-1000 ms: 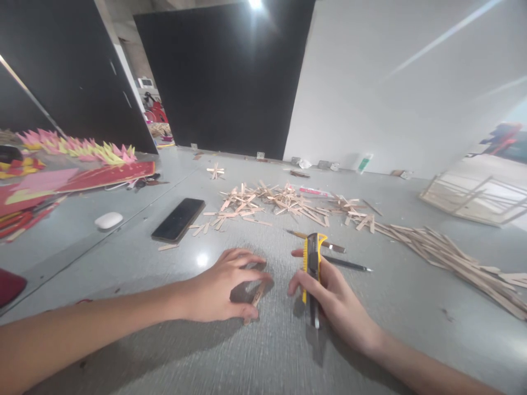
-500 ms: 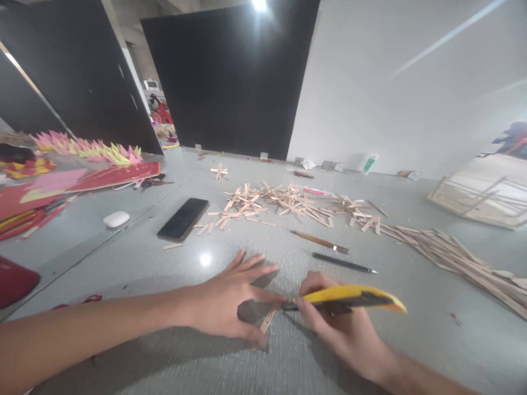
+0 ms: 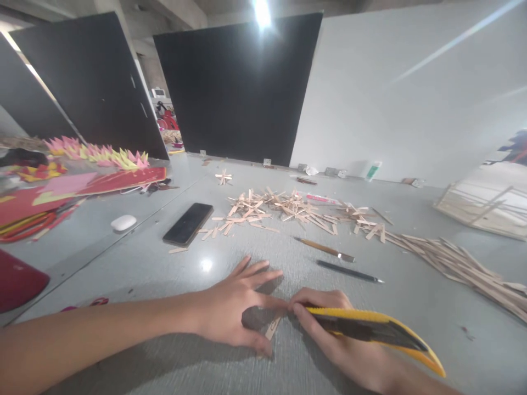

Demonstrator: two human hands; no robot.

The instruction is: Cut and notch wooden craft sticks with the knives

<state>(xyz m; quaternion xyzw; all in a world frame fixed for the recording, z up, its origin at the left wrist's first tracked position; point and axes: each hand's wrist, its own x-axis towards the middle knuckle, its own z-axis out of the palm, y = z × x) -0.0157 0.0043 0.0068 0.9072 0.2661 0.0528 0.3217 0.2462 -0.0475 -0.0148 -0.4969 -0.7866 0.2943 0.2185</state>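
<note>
My left hand [image 3: 230,307] lies spread on the table, its thumb and index finger bracketing a short thin wooden strip [image 3: 272,327] with dark marks on it. The fingers partly cover the strip's far end. My right hand [image 3: 333,323] is closed around a yellow and black utility knife [image 3: 374,326], whose body slants down to the right. Its fingertips meet the tip of my left index finger beside the strip. The blade is hidden behind the right fingers.
Beyond my hands lie a craft knife [image 3: 325,249], a black pen [image 3: 349,271] and a pile of short wooden strips [image 3: 284,206]. Long strips [image 3: 457,263] lie to the right. A phone [image 3: 188,224], a white case [image 3: 123,223] and coloured paper [image 3: 111,180] are on the left.
The yellow knife has swung so its rear end sits lower and farther right. My right fingertips have come closer to the left index finger. The left hand stays spread by the strip.
</note>
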